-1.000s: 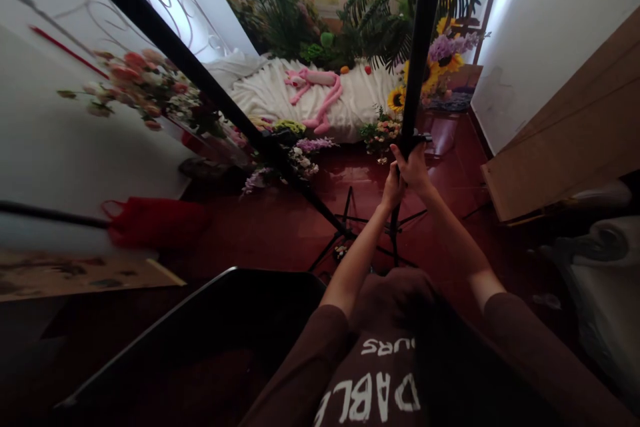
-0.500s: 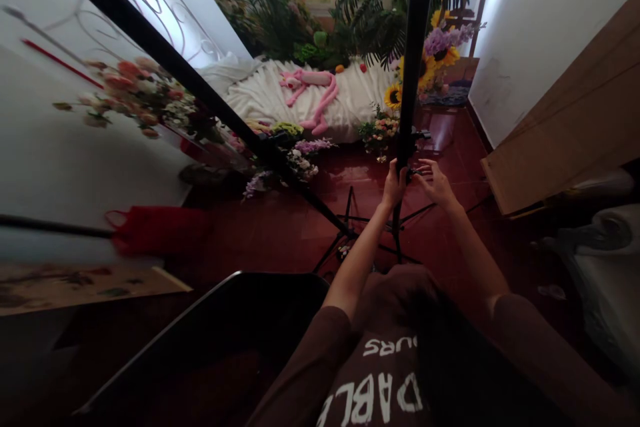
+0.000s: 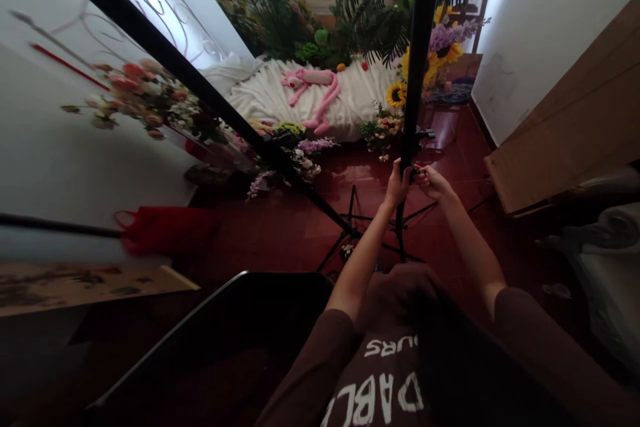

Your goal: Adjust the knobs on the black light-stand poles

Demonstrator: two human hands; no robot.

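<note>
In the head view, the left hand [image 3: 397, 185] wraps its grip around an upright black pole [image 3: 417, 67], fingers closed on the shaft. The right hand [image 3: 434, 183] is just beside it on the pole's right side, thumb and fingertips pinched together on a small dark knob [image 3: 413, 176] that juts from the shaft. So the pole passes inside the left grip, while the knob sits at the tips of the right one. Just above both hands, a second clamp lever [image 3: 426, 135] sticks out to the right. Below them, the pole runs down to thin splayed legs [image 3: 400, 240] on the red floor [image 3: 300, 217]. Another black pole [image 3: 200, 88] slants across the view at the left, well apart from the hands.

Of the containers, a red bag [image 3: 167, 229] with a loop handle lies at the left; its contents are hidden. Nearer the person, a large black pale-rimmed shape [image 3: 215, 327] is too dark to tell what it holds. Beyond the hands, a pink plush toy [image 3: 320, 77] lies on white cloth [image 3: 357, 107], with sunflowers [image 3: 397, 95] to its right.
</note>
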